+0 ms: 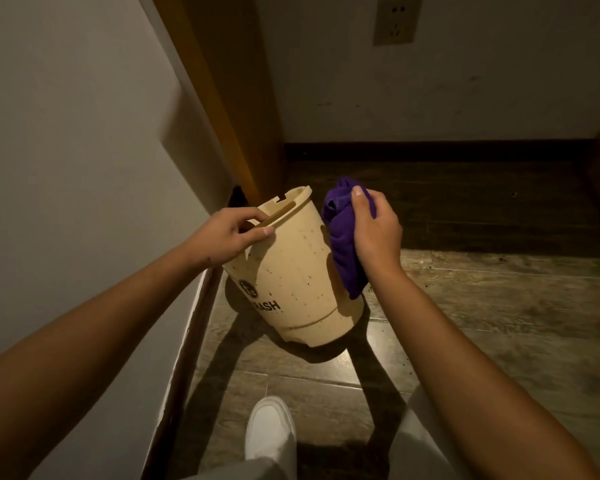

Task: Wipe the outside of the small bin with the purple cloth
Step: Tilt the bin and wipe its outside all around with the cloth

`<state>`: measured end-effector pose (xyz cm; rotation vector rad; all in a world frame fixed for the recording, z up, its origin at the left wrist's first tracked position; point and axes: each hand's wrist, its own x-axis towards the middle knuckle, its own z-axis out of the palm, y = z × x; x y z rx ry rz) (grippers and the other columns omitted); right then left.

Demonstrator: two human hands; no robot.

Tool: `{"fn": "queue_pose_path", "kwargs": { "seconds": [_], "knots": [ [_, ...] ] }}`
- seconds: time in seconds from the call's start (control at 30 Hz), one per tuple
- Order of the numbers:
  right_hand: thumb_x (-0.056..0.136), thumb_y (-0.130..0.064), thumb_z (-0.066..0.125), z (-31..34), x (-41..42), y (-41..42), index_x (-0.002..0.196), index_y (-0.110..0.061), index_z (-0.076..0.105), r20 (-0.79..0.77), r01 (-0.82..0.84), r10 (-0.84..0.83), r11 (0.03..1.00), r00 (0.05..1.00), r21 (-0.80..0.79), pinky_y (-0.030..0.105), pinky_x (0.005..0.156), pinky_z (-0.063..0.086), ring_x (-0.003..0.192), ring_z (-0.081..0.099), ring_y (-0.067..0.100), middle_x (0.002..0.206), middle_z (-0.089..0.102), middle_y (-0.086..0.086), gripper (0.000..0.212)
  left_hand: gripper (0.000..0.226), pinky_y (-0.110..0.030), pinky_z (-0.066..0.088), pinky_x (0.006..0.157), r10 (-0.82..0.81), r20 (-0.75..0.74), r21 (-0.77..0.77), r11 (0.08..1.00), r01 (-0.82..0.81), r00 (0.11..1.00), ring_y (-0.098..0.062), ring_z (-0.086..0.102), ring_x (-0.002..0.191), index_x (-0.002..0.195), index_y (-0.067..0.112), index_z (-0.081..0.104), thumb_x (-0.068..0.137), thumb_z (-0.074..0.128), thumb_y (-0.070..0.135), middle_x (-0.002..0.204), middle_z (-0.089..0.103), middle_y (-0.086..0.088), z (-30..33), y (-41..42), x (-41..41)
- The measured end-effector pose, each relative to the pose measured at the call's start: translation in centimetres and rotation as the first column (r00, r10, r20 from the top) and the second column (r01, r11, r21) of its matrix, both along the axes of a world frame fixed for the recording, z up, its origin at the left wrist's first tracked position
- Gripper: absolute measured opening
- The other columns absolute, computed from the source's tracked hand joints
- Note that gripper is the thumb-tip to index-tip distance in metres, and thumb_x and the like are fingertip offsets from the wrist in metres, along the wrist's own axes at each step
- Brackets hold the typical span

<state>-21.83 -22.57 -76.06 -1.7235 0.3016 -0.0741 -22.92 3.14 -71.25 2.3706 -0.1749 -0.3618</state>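
Centre frame, small bin (291, 271) tilted on the floor (482, 306), left hand (227, 235) pinching its rim; right hand (374, 230) closed around bunched purple cloth (343, 247) against bin's right wall; wiping underway; next likely rotate bin.

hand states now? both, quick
Left hand: closed, gripping the rim of the small bin.
Right hand: closed on the purple cloth, pressed to the bin's side.
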Motion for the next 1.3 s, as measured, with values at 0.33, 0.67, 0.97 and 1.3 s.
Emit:
{"fn": "queue_pose_path", "kwargs": {
  "seconds": [0.33, 0.67, 0.97, 1.3],
  "knots": [
    [0.105, -0.057, 0.045, -1.5, 1.3, 2.2, 0.129, -0.024, 0.058, -0.081, 0.053, -0.061, 0.994, 0.995, -0.096, 0.047, 0.098, 0.056, 0.111, 0.064, 0.022, 0.118, 0.067, 0.000, 0.043, 0.060, -0.050, 0.059, 0.079, 0.148, 0.088, 0.000, 0.989, -0.148, 0.985, -0.021, 0.067, 0.080, 0.077, 0.024, 0.075, 0.085, 0.045, 0.075, 0.084, 0.073, 0.001, -2.6, -2.3, -1.8],
    [0.102, -0.062, 0.042, -1.5, 0.0, 8.8, 0.151, -0.039, 0.039, 0.144, 0.027, 0.012, 0.963, 0.989, -0.268, 0.040, 0.096, 0.050, 0.135, 0.047, 0.024, 0.157, 0.039, 0.003, 0.054, 0.057, -0.039, 0.047, 0.059, 0.229, 0.275, -0.040, 0.973, -0.227, 0.934, -0.017, 0.060, 0.063, 0.076, 0.020, 0.071, 0.098, 0.043, 0.065, 0.068, 0.066, -0.001, -4.3, -3.2, -1.5],
    [0.094, -0.057, 0.040, -6.5, 0.8, 5.2, 0.117, -0.028, 0.068, -0.167, -0.047, -0.013, 0.936, 0.986, -0.349, 0.038, 0.082, 0.051, 0.094, 0.064, 0.025, 0.105, 0.069, 0.003, 0.046, 0.047, -0.032, 0.048, 0.060, 0.374, 0.307, -0.112, 0.927, -0.357, 0.875, -0.007, 0.058, 0.067, 0.075, 0.031, 0.067, 0.096, 0.043, 0.065, 0.072, 0.064, 0.009, -5.2, -1.3, -3.7],
    [0.101, -0.042, 0.052, -10.7, -2.3, -0.1, 0.098, -0.028, 0.065, -0.412, 0.107, -0.167, 0.981, 0.896, -0.163, 0.025, 0.060, 0.039, 0.082, 0.060, 0.013, 0.094, 0.068, -0.001, 0.019, 0.060, -0.047, 0.053, 0.060, 0.256, 0.407, 0.040, 0.954, -0.297, 0.877, -0.024, 0.058, 0.066, 0.082, 0.014, 0.069, 0.097, 0.039, 0.064, 0.069, 0.061, -0.003, -5.4, -2.4, -4.4]
  ]
}}
